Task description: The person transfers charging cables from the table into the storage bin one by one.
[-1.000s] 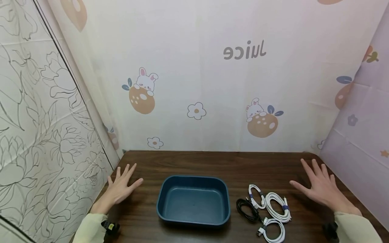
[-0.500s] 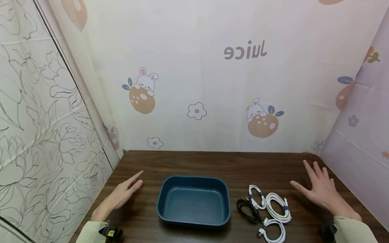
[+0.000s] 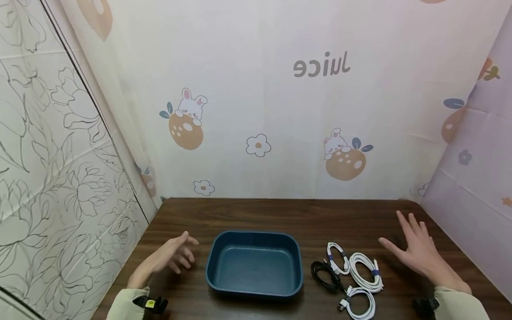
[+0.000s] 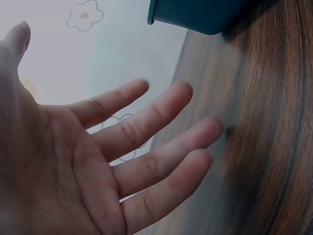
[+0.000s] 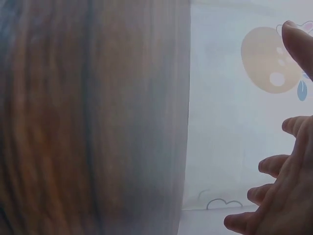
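My left hand (image 3: 170,257) is turned on its side left of a blue rectangular tray (image 3: 254,293), its fingers loosely bent around nothing. In the left wrist view the palm and relaxed fingers (image 4: 151,166) show, with the tray's corner (image 4: 195,17) above them. Over the table's right side my right hand (image 3: 420,251) is spread, palm down and holding nothing. Between the tray and this hand lie several coiled cables: a black one (image 3: 320,279), a small white loop (image 3: 335,246), a larger white coil (image 3: 362,284) and another white one (image 3: 370,311) with a plug.
The dark wood-grain table (image 3: 280,213) ends at a patterned white cloth (image 3: 256,89) hanging behind it. More cloth hangs at the left (image 3: 80,186) and right (image 3: 480,178). Each wrist carries a small black camera strap, such as the left strap (image 3: 150,303).
My left hand has rolled from palm down with spread fingers onto its side, fingers bending, and shifted slightly right. The right hand has shifted a little left. Tray and cables have stayed put.
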Available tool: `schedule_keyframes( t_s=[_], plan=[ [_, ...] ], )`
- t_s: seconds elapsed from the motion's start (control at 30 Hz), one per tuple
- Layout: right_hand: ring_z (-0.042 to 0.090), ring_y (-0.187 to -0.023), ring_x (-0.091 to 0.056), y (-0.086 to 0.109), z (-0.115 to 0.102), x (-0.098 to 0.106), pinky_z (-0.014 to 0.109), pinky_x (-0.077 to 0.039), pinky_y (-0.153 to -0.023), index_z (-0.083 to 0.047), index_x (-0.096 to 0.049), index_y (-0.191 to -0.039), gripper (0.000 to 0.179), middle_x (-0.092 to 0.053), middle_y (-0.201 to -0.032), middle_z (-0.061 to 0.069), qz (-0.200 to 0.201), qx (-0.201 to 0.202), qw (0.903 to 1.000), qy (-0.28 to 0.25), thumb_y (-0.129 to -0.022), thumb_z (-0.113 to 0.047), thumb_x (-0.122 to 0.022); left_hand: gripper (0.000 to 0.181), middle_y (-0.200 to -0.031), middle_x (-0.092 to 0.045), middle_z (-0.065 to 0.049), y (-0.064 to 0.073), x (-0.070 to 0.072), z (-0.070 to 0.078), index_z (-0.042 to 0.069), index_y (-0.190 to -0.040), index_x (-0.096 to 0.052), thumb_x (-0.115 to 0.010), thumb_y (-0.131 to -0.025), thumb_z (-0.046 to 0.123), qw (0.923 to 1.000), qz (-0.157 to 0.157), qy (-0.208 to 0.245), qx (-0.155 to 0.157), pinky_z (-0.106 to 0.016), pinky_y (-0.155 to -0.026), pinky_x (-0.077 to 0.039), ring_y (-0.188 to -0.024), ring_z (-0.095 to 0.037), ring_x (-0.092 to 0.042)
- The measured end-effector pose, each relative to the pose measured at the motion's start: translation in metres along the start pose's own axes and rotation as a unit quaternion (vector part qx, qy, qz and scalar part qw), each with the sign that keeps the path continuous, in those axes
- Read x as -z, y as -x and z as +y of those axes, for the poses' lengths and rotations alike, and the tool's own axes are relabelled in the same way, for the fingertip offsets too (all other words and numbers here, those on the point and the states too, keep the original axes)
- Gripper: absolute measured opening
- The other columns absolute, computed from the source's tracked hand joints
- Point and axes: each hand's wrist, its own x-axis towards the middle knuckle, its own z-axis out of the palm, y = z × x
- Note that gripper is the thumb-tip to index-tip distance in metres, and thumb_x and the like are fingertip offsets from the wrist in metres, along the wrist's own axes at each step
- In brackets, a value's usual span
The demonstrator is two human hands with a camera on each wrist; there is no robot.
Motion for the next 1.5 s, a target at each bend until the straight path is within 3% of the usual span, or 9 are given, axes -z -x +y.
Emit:
schedule_keyframes(
  t_s=[0.13,0.27,0.6,0.83,1.27,1.5],
  plan=[
    [0.071,-0.143,0.010,-0.001,-0.003,0.000,0.091,-0.011,-0.100,-0.009,0.007,-0.165,0.107,0.011,-0.162,0.042,-0.009,-0.006,0.9999,-0.006,-0.097,-0.056,-0.061,0.080,-0.091,-0.073,-0.015,-0.004,-0.003,-0.005,-0.010,-0.127,-0.054,-0.016,-0.110,0.058,0.9990,-0.017,0.030,0.030,-0.039,-0.057,-0.060,-0.078,-0.030,-0.074],
    [0.071,-0.143,0.010,-0.002,-0.004,0.001,0.090,-0.011,-0.102,-0.009,0.010,-0.164,0.108,0.016,-0.161,0.041,-0.026,-0.014,0.9995,-0.014,-0.097,-0.057,-0.060,0.086,-0.084,-0.073,-0.015,-0.008,-0.008,-0.008,-0.010,-0.117,-0.058,-0.017,-0.108,0.065,0.9974,-0.023,0.049,0.048,-0.037,-0.054,-0.060,-0.072,-0.030,-0.074],
    [0.070,-0.144,0.005,-0.004,-0.007,0.001,0.090,-0.015,-0.100,-0.010,0.013,-0.163,0.108,0.020,-0.162,0.037,-0.045,-0.026,0.9982,-0.030,-0.098,-0.058,-0.058,0.085,-0.081,-0.074,-0.015,-0.020,-0.016,-0.009,-0.004,-0.101,-0.063,-0.020,-0.106,0.069,0.9936,-0.046,0.090,0.050,-0.034,-0.052,-0.058,-0.073,-0.032,-0.075],
    [0.067,-0.146,0.005,-0.004,-0.005,0.001,0.090,-0.016,-0.100,-0.011,0.013,-0.163,0.107,0.020,-0.163,0.036,-0.047,-0.022,0.9980,-0.036,-0.099,-0.056,-0.058,0.084,-0.075,-0.074,-0.010,-0.023,-0.021,-0.010,0.001,-0.092,-0.064,-0.021,-0.104,0.072,0.9876,-0.049,0.125,0.081,-0.030,-0.052,-0.058,-0.069,-0.027,-0.075],
    [0.067,-0.146,0.005,-0.001,-0.006,0.002,0.089,-0.017,-0.100,-0.011,0.015,-0.163,0.106,0.024,-0.162,0.035,-0.061,-0.023,0.9966,-0.051,-0.100,-0.056,-0.058,0.077,-0.069,-0.071,-0.012,-0.029,-0.038,-0.011,0.005,-0.080,-0.064,-0.031,-0.103,0.071,0.9882,-0.045,0.119,0.086,-0.030,-0.048,-0.056,-0.060,-0.025,-0.073],
    [0.068,-0.146,0.005,0.000,-0.008,0.006,0.090,-0.017,-0.099,-0.009,0.013,-0.163,0.105,0.023,-0.163,0.035,-0.055,-0.021,0.9969,-0.052,-0.100,-0.054,-0.058,0.075,-0.062,-0.066,-0.006,-0.034,-0.043,-0.004,0.007,-0.074,-0.061,-0.036,-0.101,0.073,0.9886,-0.041,0.118,0.084,-0.024,-0.039,-0.045,-0.050,-0.020,-0.066]
  ],
)
